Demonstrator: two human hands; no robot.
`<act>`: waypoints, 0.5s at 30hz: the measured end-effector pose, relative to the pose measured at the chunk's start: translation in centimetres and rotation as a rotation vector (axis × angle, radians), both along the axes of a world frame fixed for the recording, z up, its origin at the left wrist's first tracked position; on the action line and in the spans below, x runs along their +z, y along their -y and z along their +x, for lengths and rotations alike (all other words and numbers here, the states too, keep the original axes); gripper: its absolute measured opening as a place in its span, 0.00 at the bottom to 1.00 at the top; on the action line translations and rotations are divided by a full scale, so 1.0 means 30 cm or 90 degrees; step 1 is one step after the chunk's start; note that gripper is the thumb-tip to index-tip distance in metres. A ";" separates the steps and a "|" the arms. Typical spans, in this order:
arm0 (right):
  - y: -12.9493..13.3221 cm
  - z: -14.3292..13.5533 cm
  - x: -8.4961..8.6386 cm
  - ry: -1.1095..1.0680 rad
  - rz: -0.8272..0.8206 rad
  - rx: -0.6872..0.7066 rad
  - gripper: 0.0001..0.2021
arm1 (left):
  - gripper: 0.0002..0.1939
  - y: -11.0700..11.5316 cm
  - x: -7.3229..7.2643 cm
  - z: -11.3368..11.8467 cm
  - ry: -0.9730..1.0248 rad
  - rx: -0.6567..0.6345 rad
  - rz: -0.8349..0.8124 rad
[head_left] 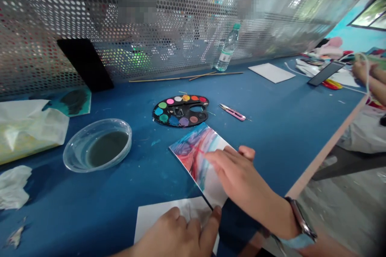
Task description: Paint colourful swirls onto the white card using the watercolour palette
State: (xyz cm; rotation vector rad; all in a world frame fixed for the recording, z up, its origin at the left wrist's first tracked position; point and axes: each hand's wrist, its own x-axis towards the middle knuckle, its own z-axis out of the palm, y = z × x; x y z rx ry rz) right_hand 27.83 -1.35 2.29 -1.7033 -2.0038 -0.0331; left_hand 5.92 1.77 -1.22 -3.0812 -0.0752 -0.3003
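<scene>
A small white card painted in blue, red and purple (193, 148) lies slanted on the blue table, its near part still white. My right hand (235, 172), with a watch (301, 219) on the wrist, rests over its right side. One finger is stretched out with its tip on the red and blue paint. At the card's near corner is my left hand (177, 231), fingers bent, one fingertip against the card's edge. Beneath that hand lies a sheet of white paper (147, 217). A black paint palette (181, 111) with several colours sits just beyond the card.
Left stands a clear bowl of dark water (98, 144), near a tissue pack (30, 128) and crumpled tissue (13, 186). Pink thread snips (233, 112), thin sticks (181, 77), a bottle (227, 50) and a white board (271, 72) lie beyond. Another person's hands (369, 70) are far right.
</scene>
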 end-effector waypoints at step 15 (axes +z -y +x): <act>-0.013 -0.025 0.000 -0.003 -0.001 0.024 0.20 | 0.28 -0.003 0.003 0.003 -0.005 -0.008 -0.009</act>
